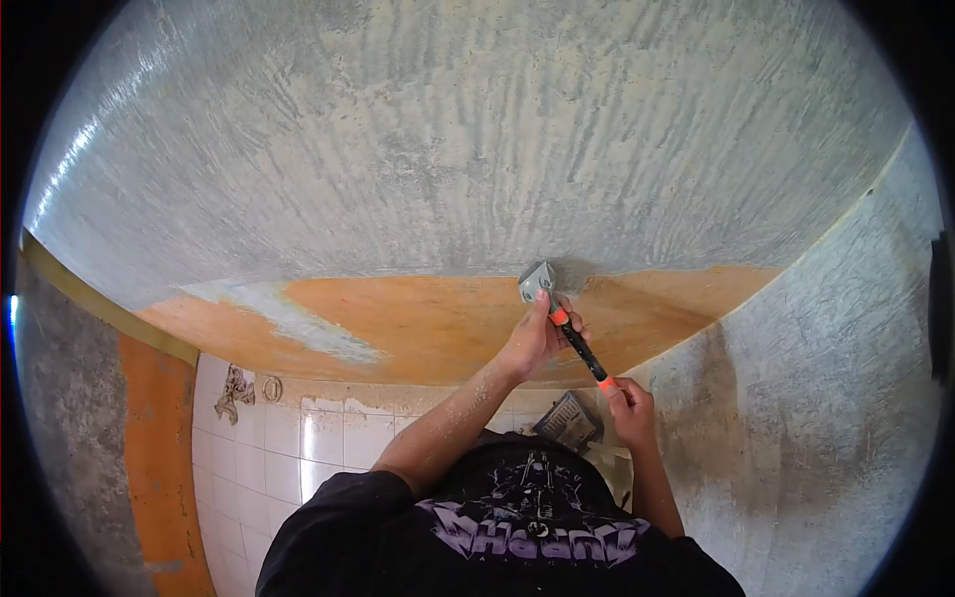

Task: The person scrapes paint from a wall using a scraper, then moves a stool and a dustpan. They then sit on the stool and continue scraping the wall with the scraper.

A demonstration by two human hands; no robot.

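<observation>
A paint scraper (589, 355) with a grey metal head and a black and orange handle is in both my hands. My left hand (537, 336) is closed around its neck, just below the head, with the thumb up against the metal. My right hand (629, 406) grips the orange end of the handle. The scraper's head touches the wall where the scraped grey surface (448, 159) meets a band of orange paint (428, 318). Dust speckles my left forearm.
Another wall (796, 388), grey and brown-stained, closes in on the right. Below are white floor tiles (343, 438) with a crumpled cloth (236, 391), a ring-shaped object (272, 389) and a dark box-like item (569, 423). An orange-painted strip (159, 448) stands at left.
</observation>
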